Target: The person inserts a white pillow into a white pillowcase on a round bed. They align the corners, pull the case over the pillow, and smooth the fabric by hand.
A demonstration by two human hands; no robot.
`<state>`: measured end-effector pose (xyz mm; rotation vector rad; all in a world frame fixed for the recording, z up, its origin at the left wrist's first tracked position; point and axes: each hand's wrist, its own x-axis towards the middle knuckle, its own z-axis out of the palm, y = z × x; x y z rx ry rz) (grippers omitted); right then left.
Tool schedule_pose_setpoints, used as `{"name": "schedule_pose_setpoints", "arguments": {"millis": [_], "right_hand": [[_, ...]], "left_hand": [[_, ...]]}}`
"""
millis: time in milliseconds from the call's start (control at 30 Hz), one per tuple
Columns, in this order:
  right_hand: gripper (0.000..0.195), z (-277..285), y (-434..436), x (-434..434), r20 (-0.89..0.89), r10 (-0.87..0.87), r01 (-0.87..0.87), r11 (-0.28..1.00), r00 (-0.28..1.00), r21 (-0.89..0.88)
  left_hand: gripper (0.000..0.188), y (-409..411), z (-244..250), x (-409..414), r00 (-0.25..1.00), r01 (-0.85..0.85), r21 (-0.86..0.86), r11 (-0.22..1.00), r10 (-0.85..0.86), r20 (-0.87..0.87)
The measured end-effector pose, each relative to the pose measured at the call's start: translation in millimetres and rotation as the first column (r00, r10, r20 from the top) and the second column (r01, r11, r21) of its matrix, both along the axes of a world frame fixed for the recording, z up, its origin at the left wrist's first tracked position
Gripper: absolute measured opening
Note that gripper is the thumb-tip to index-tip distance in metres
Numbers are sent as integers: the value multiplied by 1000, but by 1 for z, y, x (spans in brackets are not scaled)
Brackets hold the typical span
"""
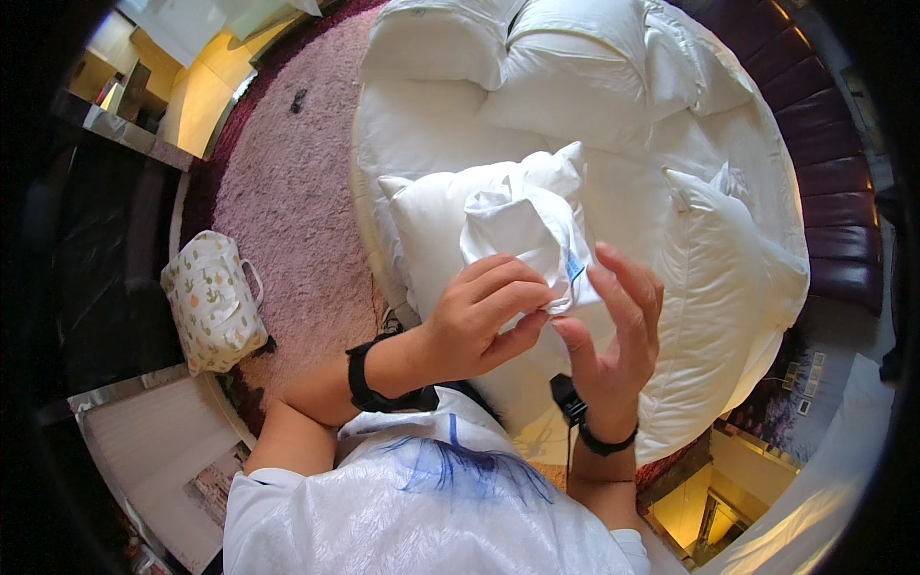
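Above the bed, my left hand (496, 309) pinches the gathered edge of a white cloth cover (507, 223), which looks like a pillowcase. A blue label (575, 267) bearing writing shows on the cloth's right side. My right hand (622, 330) is just right of that edge, thumb and fingers spread apart; its thumb tip is close to the pinched corner, and I cannot tell whether it touches. Behind the cloth a plump white pillow (424, 215) lies on the bed, partly hidden by the cloth. Both wrists wear black straps.
The round bed (410, 118) carries another white pillow (701, 287) at the right and bunched white bedding (575, 72) at the far side. A dark padded headboard (826, 165) curves along the right. On the left, a cactus-print bag (212, 302) stands by a pinkish rug (287, 165).
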<state>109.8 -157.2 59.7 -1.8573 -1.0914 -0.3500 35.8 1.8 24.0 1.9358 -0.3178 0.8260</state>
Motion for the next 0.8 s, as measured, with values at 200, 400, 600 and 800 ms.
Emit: {"name": "schedule_pose_setpoints", "arguments": {"millis": [200, 400, 600, 800], "right_hand": [[28, 80, 17, 29, 138, 214, -209, 977, 967, -46], [23, 125, 39, 18, 140, 321, -333, 940, 937, 70], [17, 108, 56, 12, -31, 323, -318, 941, 946, 111], [15, 109, 74, 5, -94, 269, -249, 952, 959, 180]], "left_hand": [[15, 20, 80, 13, 988, -25, 140, 990, 3, 154], [13, 30, 107, 2, 975, 56, -49, 997, -43, 219], [12, 33, 40, -9, 997, 26, -273, 962, -3, 82], [15, 68, 23, -20, 976, -190, -334, 923, 215, 41]]}}
